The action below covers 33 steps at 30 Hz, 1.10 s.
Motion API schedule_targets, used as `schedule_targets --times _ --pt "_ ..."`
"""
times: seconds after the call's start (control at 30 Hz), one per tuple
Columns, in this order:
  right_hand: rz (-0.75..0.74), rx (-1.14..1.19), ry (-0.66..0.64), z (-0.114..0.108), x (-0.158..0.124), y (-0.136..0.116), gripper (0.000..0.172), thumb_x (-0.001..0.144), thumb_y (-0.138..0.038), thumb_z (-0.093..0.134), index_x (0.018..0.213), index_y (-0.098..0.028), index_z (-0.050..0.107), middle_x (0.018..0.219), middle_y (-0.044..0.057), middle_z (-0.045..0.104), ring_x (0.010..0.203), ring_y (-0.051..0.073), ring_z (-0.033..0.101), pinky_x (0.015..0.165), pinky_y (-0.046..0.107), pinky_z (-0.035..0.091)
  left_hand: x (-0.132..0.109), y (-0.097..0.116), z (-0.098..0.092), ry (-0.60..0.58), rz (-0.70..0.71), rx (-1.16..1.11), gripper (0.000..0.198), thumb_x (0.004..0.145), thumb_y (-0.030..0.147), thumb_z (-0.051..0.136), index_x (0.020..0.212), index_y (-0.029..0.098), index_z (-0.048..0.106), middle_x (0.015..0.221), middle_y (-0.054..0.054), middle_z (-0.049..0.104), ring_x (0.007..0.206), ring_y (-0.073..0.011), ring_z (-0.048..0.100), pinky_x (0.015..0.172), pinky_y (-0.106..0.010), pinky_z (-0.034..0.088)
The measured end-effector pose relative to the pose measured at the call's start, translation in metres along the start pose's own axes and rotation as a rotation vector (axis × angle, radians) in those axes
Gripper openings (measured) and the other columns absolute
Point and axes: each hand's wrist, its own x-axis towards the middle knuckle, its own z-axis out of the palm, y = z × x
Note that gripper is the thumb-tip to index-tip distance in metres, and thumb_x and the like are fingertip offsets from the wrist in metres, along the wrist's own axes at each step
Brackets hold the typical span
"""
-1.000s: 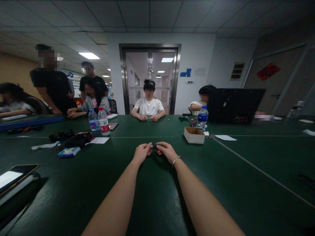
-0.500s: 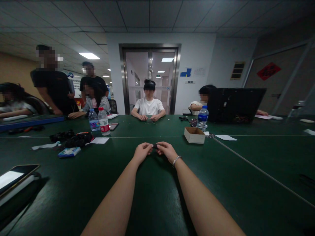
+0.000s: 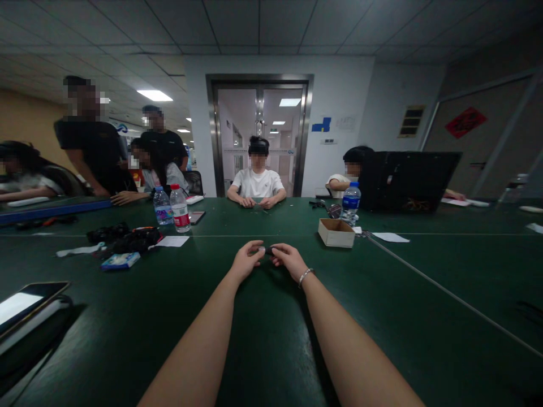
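A small dark object [image 3: 268,251], too small to name, is held just above the green table [image 3: 271,316] between my hands. My right hand [image 3: 291,260], with a bracelet at its wrist, pinches its right part between thumb and fingers. At its left end is my left hand [image 3: 246,262], thumb close to or touching the object. The left index finger is lifted and stretched out, with a gap between it and the thumb. Fingertips cover much of the object.
An open cardboard box [image 3: 336,233] and a blue-capped bottle [image 3: 350,202] stand to the right, before a black monitor [image 3: 411,181]. On the left lie dark gear [image 3: 136,240], a blue-white packet [image 3: 120,260] and a phone [image 3: 29,305]. A person [image 3: 257,186] sits opposite.
My left fingers have loosened from their pinch and spread apart at the object's left end. My right hand keeps its pinch, nearly in place.
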Motion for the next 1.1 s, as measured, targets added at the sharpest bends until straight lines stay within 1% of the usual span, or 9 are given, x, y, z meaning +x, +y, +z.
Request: schedule_targets --times 0.13,0.23,0.33,0.57,0.63,0.8,0.9,1.0,1.1 --pt "0.0 0.009 0.0 0.0 0.0 0.0 0.024 0.069 -0.024 0.069 0.088 -0.011 0.062 0.06 0.003 0.061 0.05 0.01 0.055 0.046 0.019 0.045 -0.002 0.002 -0.001 -0.021 0.046 0.05 0.037 0.07 0.034 0.064 0.103 0.018 0.058 0.098 -0.008 0.06 0.076 -0.0138 0.058 0.059 -0.021 0.045" --pt "0.003 0.002 -0.003 0.0 0.0 0.0 0.024 0.068 -0.024 0.069 0.087 -0.011 0.062 0.061 0.003 0.061 0.05 0.01 0.055 0.046 0.019 0.045 0.001 -0.002 -0.001 -0.012 0.042 0.068 0.033 0.071 0.037 0.062 0.096 0.016 0.061 0.087 -0.007 0.061 0.073 -0.0138 0.057 0.058 -0.021 0.045" --pt "-0.001 -0.009 -0.009 0.0 0.001 0.001 0.025 0.068 -0.024 0.069 0.088 -0.01 0.062 0.061 0.003 0.061 0.05 0.01 0.055 0.046 0.018 0.044 0.005 -0.007 -0.001 -0.001 0.022 0.059 0.034 0.071 0.042 0.061 0.091 0.014 0.061 0.08 -0.007 0.061 0.072 -0.0143 0.057 0.058 -0.022 0.045" --pt "-0.002 -0.014 -0.023 0.0 0.0 0.001 0.024 0.069 -0.023 0.067 0.088 -0.011 0.061 0.061 0.002 0.061 0.05 0.009 0.054 0.047 0.019 0.045 0.007 -0.01 -0.001 0.013 -0.01 0.077 0.036 0.073 0.047 0.057 0.081 0.012 0.06 0.07 -0.004 0.059 0.065 -0.0126 0.056 0.058 -0.023 0.044" --pt "-0.001 -0.011 -0.016 0.0 0.0 0.001 0.024 0.069 -0.023 0.067 0.089 -0.011 0.061 0.061 0.002 0.061 0.05 0.009 0.054 0.047 0.019 0.045 0.006 -0.008 -0.001 0.012 -0.017 0.087 0.036 0.074 0.047 0.055 0.083 0.013 0.06 0.072 -0.005 0.059 0.066 -0.0128 0.056 0.058 -0.023 0.044" --pt "-0.003 0.006 -0.006 -0.001 0.001 0.002 0.027 0.068 -0.025 0.068 0.089 -0.011 0.061 0.061 0.003 0.061 0.051 0.01 0.055 0.047 0.019 0.044 0.001 -0.004 0.0 -0.025 0.029 0.068 0.038 0.071 0.039 0.061 0.102 0.017 0.057 0.085 -0.005 0.06 0.069 -0.0125 0.056 0.056 -0.021 0.043" --pt "-0.005 0.022 -0.028 0.0 0.0 0.0 0.031 0.066 -0.029 0.07 0.089 -0.011 0.061 0.061 0.003 0.061 0.052 0.011 0.056 0.047 0.019 0.045 0.0 -0.003 -0.001 -0.047 0.073 0.051 0.039 0.067 0.037 0.065 0.099 0.017 0.058 0.086 -0.005 0.06 0.071 -0.0128 0.056 0.056 -0.02 0.042" --pt "-0.001 0.026 -0.08 0.001 -0.003 -0.003 0.037 0.062 -0.032 0.073 0.091 -0.011 0.059 0.065 0.004 0.062 0.055 0.012 0.057 0.05 0.021 0.046 0.0 -0.001 -0.003 -0.011 0.078 0.026 0.039 0.065 0.04 0.066 0.094 0.016 0.06 0.082 -0.005 0.06 0.069 -0.0125 0.055 0.053 -0.019 0.04" --pt "0.001 0.012 -0.121 0.003 -0.005 -0.005 0.044 0.057 -0.033 0.076 0.091 -0.014 0.057 0.068 0.002 0.063 0.059 0.013 0.059 0.054 0.022 0.046 -0.001 0.002 -0.004 0.035 0.064 0.018 0.039 0.064 0.043 0.066 0.091 0.015 0.061 0.077 -0.004 0.059 0.062 -0.0104 0.053 0.045 -0.016 0.034"
